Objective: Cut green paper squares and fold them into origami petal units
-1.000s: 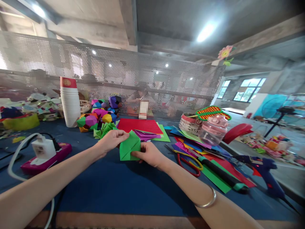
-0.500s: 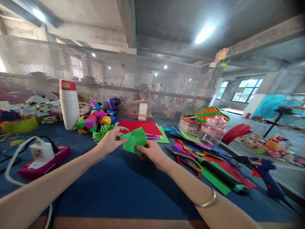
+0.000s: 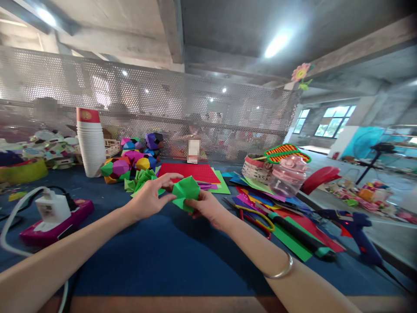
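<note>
A creased piece of green paper [image 3: 186,190] is held up over the blue table, its surface bent into several facets. My right hand [image 3: 210,209] pinches its lower right edge, thumb in front and fingers behind. At the paper's left edge, my left hand [image 3: 153,195] grips with thumb and fingers, and part of the fingertips is hidden behind the paper. Just behind my left hand lies a pile of folded green paper pieces [image 3: 140,180]. Red paper sheets [image 3: 189,172] are stacked beyond the held piece.
Scissors [image 3: 260,219], a black-handled cutter [image 3: 298,234] and a blue glue gun [image 3: 358,228] lie on the right, by a pink-lidded bottle [image 3: 288,178]. A paper cup stack [image 3: 91,148], paper balls [image 3: 119,168] and a purple power strip [image 3: 57,226] stand left. A perforated screen [image 3: 146,100] is behind.
The green paper's left corner has been folded in, so the piece looks narrower. My left hand has moved slightly right, closer against it. The view has shifted a little.
</note>
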Demonstrator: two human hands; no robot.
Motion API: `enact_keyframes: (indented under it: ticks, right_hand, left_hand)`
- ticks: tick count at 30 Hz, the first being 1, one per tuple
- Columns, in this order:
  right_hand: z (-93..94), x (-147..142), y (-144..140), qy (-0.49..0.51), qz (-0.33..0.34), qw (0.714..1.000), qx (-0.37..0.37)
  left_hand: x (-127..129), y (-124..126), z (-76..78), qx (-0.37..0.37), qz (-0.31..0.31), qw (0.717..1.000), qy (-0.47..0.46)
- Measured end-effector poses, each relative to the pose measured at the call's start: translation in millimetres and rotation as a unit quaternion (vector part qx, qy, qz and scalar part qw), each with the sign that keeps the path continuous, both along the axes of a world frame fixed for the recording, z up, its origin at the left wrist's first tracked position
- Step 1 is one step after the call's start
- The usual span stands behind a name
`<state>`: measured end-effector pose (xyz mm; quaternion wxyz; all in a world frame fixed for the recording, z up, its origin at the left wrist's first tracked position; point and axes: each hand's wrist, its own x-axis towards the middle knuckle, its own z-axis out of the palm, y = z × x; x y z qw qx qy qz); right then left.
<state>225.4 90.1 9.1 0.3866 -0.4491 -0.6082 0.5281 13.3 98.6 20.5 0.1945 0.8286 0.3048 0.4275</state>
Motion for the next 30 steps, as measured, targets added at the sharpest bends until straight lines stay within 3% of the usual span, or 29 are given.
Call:
enact_keyframes:
  ticks: [8,12,20,25,30]
  right_hand:
    - [-9.0,-4,-6,-0.106,0.026,0.989,0.099]
    - [-7.5,-2,-6,-0.143,0.018,0.978,0.151]
    - [-3.1,-5,-5,-0.135,-0.050,0.965,0.221]
    - [-9.3,-10,-5,-0.101,-0.050,0.974,0.199]
    - [-13.3,-7,-3,-0.126,-0.070,0.965,0.221]
  left_hand:
    - [2,-5,0.5,0.090,0.061,0.993,0.035]
    - [3,-7,5.7,0.081,0.044,0.994,0.050]
    - [7,-3,-4.2,-0.066,0.080,0.995,-0.007]
    - [14,-3,-10.4,-0.212,0.049,0.972,-0.084]
    - [19,-7,-15.7,-0.262,0.025,0.960,-0.098]
